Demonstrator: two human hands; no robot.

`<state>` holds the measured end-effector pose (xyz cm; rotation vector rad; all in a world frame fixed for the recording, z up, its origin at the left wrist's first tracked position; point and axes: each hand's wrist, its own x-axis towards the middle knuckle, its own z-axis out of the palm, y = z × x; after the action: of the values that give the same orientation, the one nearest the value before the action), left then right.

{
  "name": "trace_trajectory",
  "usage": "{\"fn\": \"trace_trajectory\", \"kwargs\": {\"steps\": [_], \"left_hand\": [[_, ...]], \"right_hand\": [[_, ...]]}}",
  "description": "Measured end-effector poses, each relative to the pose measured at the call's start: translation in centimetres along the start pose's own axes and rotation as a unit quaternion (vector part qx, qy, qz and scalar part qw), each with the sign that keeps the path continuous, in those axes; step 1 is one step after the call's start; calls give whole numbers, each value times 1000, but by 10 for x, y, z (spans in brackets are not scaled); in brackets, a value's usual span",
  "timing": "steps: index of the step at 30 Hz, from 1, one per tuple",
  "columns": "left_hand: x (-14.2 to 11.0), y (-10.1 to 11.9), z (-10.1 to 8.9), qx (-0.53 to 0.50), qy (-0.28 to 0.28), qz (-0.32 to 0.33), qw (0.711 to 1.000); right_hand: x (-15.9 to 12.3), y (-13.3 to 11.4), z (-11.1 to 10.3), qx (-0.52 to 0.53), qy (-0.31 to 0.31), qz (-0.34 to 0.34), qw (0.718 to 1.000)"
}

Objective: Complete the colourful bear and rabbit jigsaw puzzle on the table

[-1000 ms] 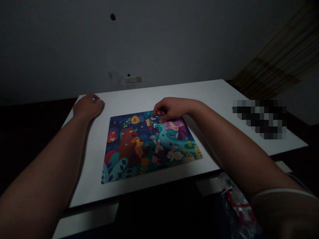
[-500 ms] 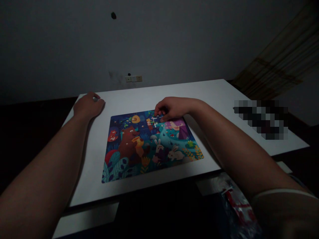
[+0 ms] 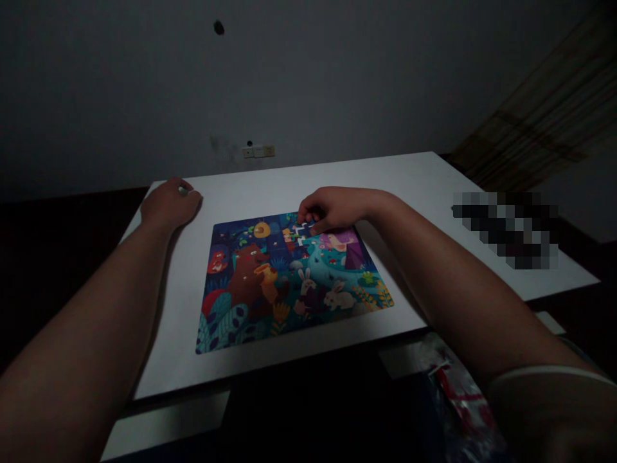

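A colourful jigsaw puzzle (image 3: 321,270) with a bear, rabbits and a blue stream lies flat on the white table. At its far edge my right hand (image 3: 332,209) bends down from the right, fingers curled and thumb pressed to a dark puzzle piece (image 3: 304,232). White jagged gaps show around that piece; part of it is hidden under the fingers. My left hand (image 3: 169,204) rests on the table near its far left corner, apart from the puzzle, its fingers loosely curled with nothing visible in them.
The white table (image 3: 270,186) ends short of a grey wall with a socket panel (image 3: 259,152). A blurred-out item (image 3: 506,231) lies on the table's right side. Below the near edge is a crinkled clear plastic bag (image 3: 457,399) with red print. Striped curtain (image 3: 535,116) hangs at right.
Both hands and the puzzle stay practically where they were. Only a very slight shift of the whole view shows.
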<state>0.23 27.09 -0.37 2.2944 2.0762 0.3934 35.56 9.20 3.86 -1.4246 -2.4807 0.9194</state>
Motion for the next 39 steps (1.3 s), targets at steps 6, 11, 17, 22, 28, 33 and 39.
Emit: {"fn": "trace_trajectory", "kwargs": {"steps": [6, 11, 17, 22, 28, 33, 39], "left_hand": [[-2, 4, -3, 5, -10, -8, 1000], [-3, 6, -5, -2, -15, -10, 1000], [0, 4, -3, -1, -12, -13, 1000], [2, -1, 2, -8, -1, -4, 1000], [2, -2, 3, -13, -4, -5, 1000], [2, 0, 2, -5, -7, -5, 1000], [2, -1, 2, 0, 5, 1, 1000]], "right_hand": [[2, 2, 1, -1, 2, 0, 1000], [2, 1, 1, -6, -2, -2, 1000], [2, 0, 1, -8, 0, -12, 1000], [1, 0, 1, 1, -4, -8, 1000], [1, -2, 1, -4, -7, -7, 1000], [2, -1, 1, -13, -4, -16, 1000], [2, -2, 3, -2, -1, -5, 1000]]}}
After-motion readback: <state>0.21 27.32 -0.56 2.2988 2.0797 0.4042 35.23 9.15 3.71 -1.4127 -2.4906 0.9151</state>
